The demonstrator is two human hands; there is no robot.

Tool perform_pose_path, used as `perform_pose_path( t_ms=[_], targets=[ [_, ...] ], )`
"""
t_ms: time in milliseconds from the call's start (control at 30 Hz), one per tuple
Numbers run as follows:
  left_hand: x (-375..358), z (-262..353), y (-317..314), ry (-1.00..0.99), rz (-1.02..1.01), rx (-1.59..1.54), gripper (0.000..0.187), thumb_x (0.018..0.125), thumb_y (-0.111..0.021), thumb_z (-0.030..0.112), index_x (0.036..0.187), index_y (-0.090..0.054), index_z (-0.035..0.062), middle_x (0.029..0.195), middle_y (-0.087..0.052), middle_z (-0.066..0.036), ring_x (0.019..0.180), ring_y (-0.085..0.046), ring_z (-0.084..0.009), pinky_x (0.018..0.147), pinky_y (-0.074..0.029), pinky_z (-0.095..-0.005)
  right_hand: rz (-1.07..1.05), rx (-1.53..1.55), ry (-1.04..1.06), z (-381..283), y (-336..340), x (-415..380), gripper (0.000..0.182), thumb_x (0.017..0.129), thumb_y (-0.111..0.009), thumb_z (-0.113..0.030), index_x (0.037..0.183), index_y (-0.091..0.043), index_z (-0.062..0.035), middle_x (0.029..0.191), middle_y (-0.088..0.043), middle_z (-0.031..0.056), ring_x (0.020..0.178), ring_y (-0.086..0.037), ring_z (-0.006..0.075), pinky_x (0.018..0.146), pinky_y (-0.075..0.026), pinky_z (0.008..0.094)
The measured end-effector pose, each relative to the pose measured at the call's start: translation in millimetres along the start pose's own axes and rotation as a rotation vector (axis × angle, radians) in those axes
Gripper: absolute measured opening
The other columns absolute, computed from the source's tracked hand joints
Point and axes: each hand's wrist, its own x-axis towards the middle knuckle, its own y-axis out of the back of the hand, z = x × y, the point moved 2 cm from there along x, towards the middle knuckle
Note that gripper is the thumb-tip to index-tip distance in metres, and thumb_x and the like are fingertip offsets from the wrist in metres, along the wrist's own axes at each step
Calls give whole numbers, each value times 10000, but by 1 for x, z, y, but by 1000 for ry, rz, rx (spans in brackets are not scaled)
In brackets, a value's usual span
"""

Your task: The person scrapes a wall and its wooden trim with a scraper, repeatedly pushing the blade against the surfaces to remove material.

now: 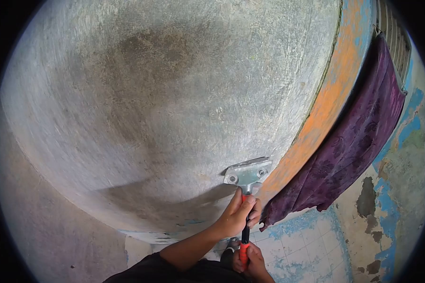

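A scraper (248,172) with a wide metal head and a red-and-black handle is held in both hands. My left hand (240,216) is wrapped round the upper handle, just below the head. Lower down, my right hand (251,262) grips the red end of the same handle. The blade edge lies at or against the scuffed grey-white wall (241,104), close to its right border; exact contact is hard to tell.
An orange-painted strip (333,89) edges the wall on the right. Beside it hangs a purple patterned curtain (344,151). Below are pale floor tiles (307,243) with blue paint marks. Another wall (387,203) at far right has peeling blue paint.
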Motion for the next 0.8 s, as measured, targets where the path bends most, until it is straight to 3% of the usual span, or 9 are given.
perform_pose_path(
  t_ms=[67,233,300,400,533,800],
  targets=[
    [5,5,-4,-10,-13,-9,280,1046,-307,410,1225,-283,196,707,-423,-34,553,-441,-97,529,-404,-245,-16,-27,47,-7,-1,4,479,1010,-415,-425,1267,-464,-24,622,-471,84,450,-423,135,437,-362,269],
    [23,29,-10,-39,-65,-32,251,1053,-311,360,1209,-285,165,704,-419,-29,544,-435,-95,513,-410,-246,-22,-157,174,-33,-17,18,478,1023,-385,-408,1238,-460,12,620,-477,90,443,-426,131,426,-359,265],
    [23,31,-11,-52,-47,-46,212,1059,-314,306,1159,-300,120,704,-411,-12,529,-431,-82,494,-413,-237,-7,-160,169,-28,-17,18,478,1024,-382,-408,1238,-458,12,615,-474,88,437,-421,131,423,-359,265],
    [18,18,-7,-27,-57,-6,252,1052,-322,369,1201,-294,168,702,-414,-31,553,-430,-100,527,-406,-249,20,-137,154,-19,-11,12,475,1024,-380,-410,1233,-456,11,607,-471,86,430,-418,130,422,-362,265],
    [24,15,-10,-16,-53,-6,218,1055,-318,358,1145,-304,160,704,-403,-27,565,-435,-100,527,-401,-250,57,-182,142,-25,-3,11,476,1021,-385,-418,1219,-457,9,605,-472,83,429,-423,129,424,-370,264],
    [24,-1,-12,-43,121,-21,221,1047,-338,384,1162,-321,195,702,-407,-25,548,-426,-98,520,-389,-242,-19,-281,50,-39,20,20,503,1009,-390,-460,1214,-459,-6,597,-477,77,429,-440,142,413,-360,277]
  ],
)
